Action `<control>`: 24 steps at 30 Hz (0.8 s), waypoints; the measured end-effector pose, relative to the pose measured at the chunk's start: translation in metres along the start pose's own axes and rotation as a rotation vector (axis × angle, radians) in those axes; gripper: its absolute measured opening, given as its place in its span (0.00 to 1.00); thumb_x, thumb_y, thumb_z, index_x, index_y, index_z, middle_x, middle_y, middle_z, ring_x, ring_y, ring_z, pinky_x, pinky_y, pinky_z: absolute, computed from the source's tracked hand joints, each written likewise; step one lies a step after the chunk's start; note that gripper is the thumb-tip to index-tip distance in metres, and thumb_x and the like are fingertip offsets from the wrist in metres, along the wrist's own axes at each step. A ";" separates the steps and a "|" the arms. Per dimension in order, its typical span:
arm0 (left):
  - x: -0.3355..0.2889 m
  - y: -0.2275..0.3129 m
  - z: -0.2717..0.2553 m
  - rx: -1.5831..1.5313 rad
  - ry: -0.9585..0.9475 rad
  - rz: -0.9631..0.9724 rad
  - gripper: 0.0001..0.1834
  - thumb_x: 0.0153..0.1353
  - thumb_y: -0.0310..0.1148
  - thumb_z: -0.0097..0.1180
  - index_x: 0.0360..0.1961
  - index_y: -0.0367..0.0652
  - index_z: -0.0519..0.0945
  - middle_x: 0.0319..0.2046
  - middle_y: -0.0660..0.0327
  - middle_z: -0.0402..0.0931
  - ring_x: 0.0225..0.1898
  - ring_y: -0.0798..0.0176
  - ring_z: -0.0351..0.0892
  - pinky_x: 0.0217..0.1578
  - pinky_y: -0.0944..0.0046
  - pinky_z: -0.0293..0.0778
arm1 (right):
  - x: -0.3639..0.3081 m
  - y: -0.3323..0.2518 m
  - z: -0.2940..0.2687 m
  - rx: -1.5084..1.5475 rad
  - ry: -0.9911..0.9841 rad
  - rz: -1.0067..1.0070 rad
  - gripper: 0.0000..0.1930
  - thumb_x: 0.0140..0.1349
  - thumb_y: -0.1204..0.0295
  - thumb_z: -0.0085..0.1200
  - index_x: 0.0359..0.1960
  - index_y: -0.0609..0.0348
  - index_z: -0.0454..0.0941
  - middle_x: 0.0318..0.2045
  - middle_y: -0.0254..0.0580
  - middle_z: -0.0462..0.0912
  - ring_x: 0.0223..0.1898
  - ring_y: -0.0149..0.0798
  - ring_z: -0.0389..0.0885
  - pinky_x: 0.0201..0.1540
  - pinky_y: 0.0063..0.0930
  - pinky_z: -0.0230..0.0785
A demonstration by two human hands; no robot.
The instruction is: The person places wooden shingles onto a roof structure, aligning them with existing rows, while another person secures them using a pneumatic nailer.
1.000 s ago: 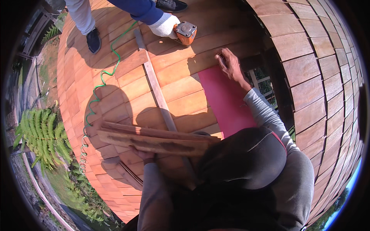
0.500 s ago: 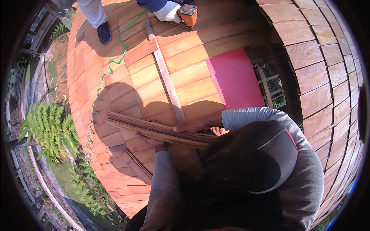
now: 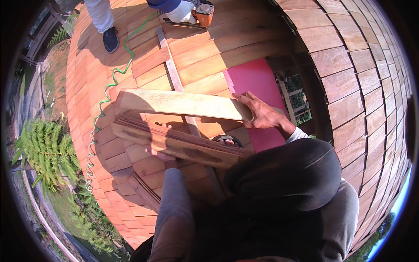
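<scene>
My left hand (image 3: 162,158) is closed around a stack of wooden shingles (image 3: 192,150), gripping it from below and along its far side. The stack lies tilted, its right end by my knee. In my right hand (image 3: 263,114) is one pale wooden shingle (image 3: 179,102), pinched at its right end and held apart from the stack, on its far side. Sunlight falls on most of its face, with shadow at the left end. Part of my foot in a sandal (image 3: 229,140) shows between shingle and stack.
A long wooden batten (image 3: 175,78) lies across the shingled roof (image 3: 144,52). Beyond it, a co-worker's gloved hand (image 3: 181,13) holds an orange nail gun (image 3: 204,15). A green coiled hose (image 3: 114,78) runs down the left. Pink sheet (image 3: 257,83) borders an open gap (image 3: 299,100). More shingles (image 3: 146,190) lie near my left forearm.
My right hand has lifted one shingle off the stack and moved it away, up and to the right. My left hand keeps the stack, which has tipped to show more of its near face.
</scene>
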State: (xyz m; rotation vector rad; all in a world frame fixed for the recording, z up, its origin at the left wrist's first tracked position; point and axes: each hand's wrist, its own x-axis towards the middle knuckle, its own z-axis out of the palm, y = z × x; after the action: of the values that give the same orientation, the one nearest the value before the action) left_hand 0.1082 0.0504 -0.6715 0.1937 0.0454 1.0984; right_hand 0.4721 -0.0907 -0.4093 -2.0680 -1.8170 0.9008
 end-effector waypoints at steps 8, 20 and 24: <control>0.000 -0.016 0.009 -0.044 0.272 0.099 0.51 0.61 0.58 0.51 0.79 0.42 0.51 0.76 0.43 0.54 0.73 0.33 0.57 0.75 0.34 0.52 | -0.065 0.181 -0.046 -0.274 0.439 0.216 0.42 0.49 0.82 0.62 0.71 0.53 0.65 0.68 0.56 0.64 0.73 0.60 0.58 0.74 0.51 0.55; 0.002 -0.009 0.021 0.196 0.331 -0.066 0.59 0.57 0.76 0.50 0.78 0.44 0.55 0.70 0.34 0.62 0.69 0.34 0.64 0.71 0.38 0.61 | 0.030 0.231 -0.071 -0.265 0.256 0.112 0.44 0.49 0.85 0.63 0.72 0.49 0.66 0.67 0.53 0.65 0.69 0.58 0.66 0.72 0.41 0.62; 0.002 -0.012 0.026 0.181 0.362 -0.036 0.59 0.57 0.76 0.50 0.77 0.44 0.55 0.70 0.34 0.62 0.69 0.33 0.65 0.71 0.37 0.61 | 0.042 0.221 -0.083 -0.322 0.209 0.137 0.44 0.48 0.85 0.63 0.72 0.49 0.68 0.66 0.53 0.67 0.69 0.58 0.67 0.73 0.40 0.62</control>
State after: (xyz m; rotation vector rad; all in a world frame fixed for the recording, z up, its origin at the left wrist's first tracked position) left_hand 0.1230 0.0439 -0.6482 0.1536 0.4714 1.0829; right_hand 0.7011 -0.0765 -0.4798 -2.4000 -1.8215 0.4182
